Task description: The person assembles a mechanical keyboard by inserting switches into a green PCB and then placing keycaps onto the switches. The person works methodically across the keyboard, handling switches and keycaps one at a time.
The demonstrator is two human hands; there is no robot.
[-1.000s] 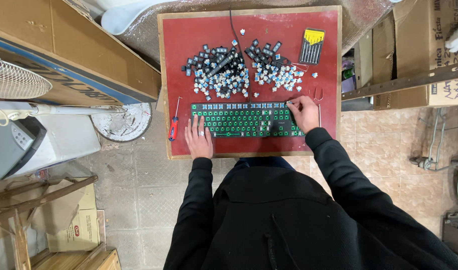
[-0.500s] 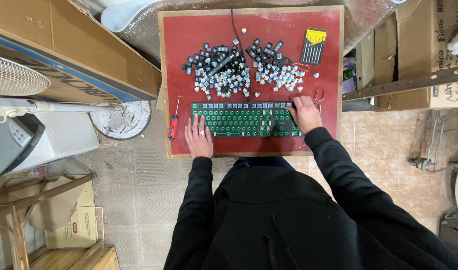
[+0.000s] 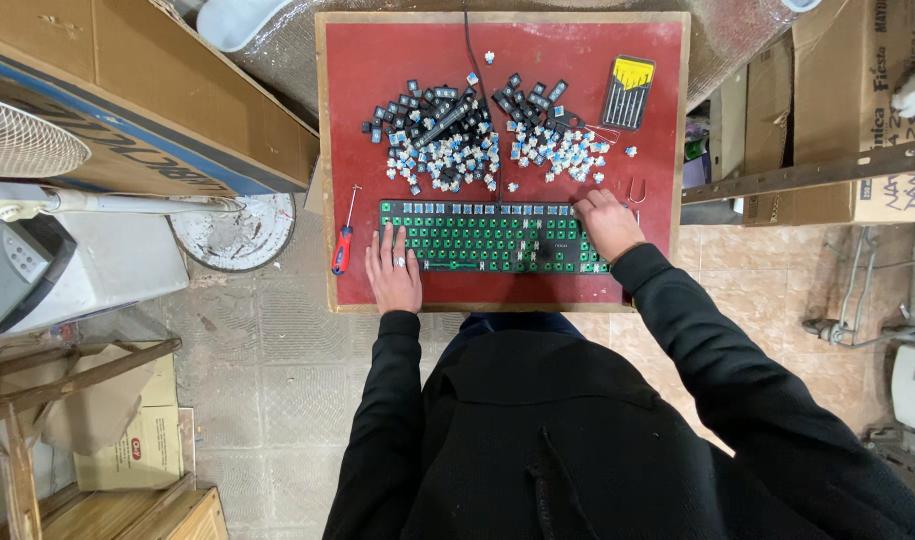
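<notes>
High overhead view — straight down

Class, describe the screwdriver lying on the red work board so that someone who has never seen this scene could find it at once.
Start at the red board with its wooden rim, then move to the green stripped keyboard along its near edge. Just beyond the keyboard's left end, beside the left hand, lies the screwdriver. It is the only loose tool there, with a red and blue handle and a thin metal shaft pointing away from the person.

Even, soft daylight; sharp focus, faint shadows, slight wide-angle bend at edges
</notes>
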